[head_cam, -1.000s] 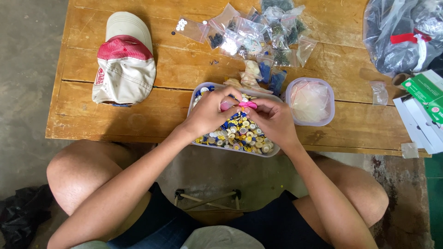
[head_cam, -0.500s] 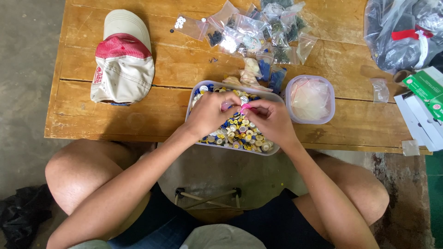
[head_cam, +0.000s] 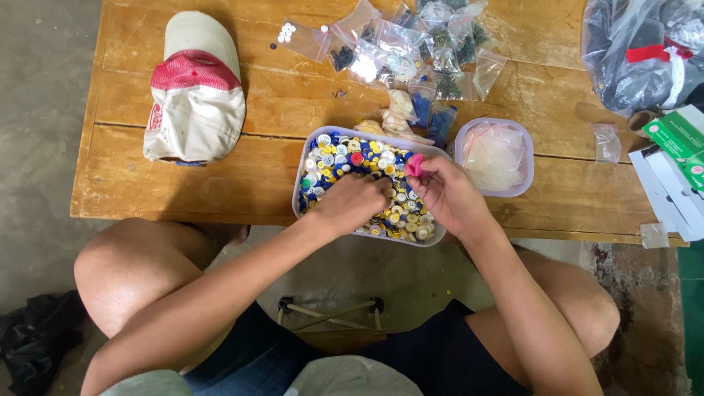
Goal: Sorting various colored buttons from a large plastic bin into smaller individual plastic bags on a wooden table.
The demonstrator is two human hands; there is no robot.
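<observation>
A pale rectangular tub (head_cam: 309, 152) full of several mixed buttons in blue, yellow, white and red sits at the near edge of a wooden table (head_cam: 264, 103). My left hand (head_cam: 357, 203) rests knuckles-up on the buttons in the tub's middle, fingers curled down into them. My right hand (head_cam: 445, 192) hovers over the tub's right side and pinches a small pink piece (head_cam: 414, 166) between thumb and fingers.
A second tub (head_cam: 522, 139) holding clear plastic bags stands right of the first. Several small zip bags of buttons (head_cam: 400, 44) lie behind. A white and red cap (head_cam: 194, 92) lies left. A large bag (head_cam: 638, 51) and a green box (head_cam: 678, 139) sit at the far right.
My left hand has dropped from beside the right hand down onto the buttons in the tub. The right hand keeps hold of the pink piece.
</observation>
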